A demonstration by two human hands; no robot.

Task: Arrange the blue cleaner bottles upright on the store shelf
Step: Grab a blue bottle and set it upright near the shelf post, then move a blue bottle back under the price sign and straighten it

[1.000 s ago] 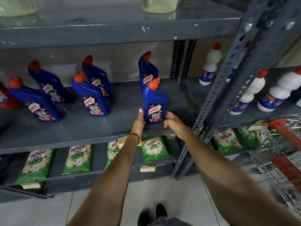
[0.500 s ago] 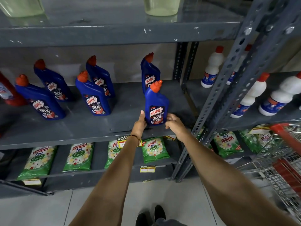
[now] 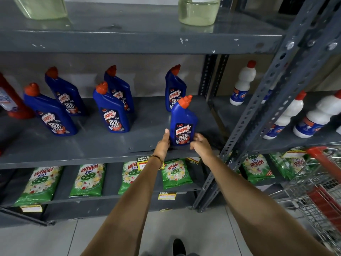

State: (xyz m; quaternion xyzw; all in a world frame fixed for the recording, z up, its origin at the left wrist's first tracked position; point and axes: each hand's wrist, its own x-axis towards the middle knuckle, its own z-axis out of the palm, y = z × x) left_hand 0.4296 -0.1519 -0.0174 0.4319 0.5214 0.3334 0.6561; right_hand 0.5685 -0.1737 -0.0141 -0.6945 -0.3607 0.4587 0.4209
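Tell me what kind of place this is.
Most likely a supermarket aisle: metal shelving stocked with repeated blue cleaner bottles, yellow price tags on the shelf edges, and a shopping cart at right.

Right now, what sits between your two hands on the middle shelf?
In the head view, one upright blue Harpic bottle stands between the left hand and right hand, near the shelf front edge.

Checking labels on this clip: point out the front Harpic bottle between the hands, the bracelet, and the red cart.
Front bottle point(image 3: 183, 124): head view, blue body above the label.
Bracelet point(image 3: 160, 159): head view, band on the left wrist.
Cart point(image 3: 324, 159): head view, red top rail.
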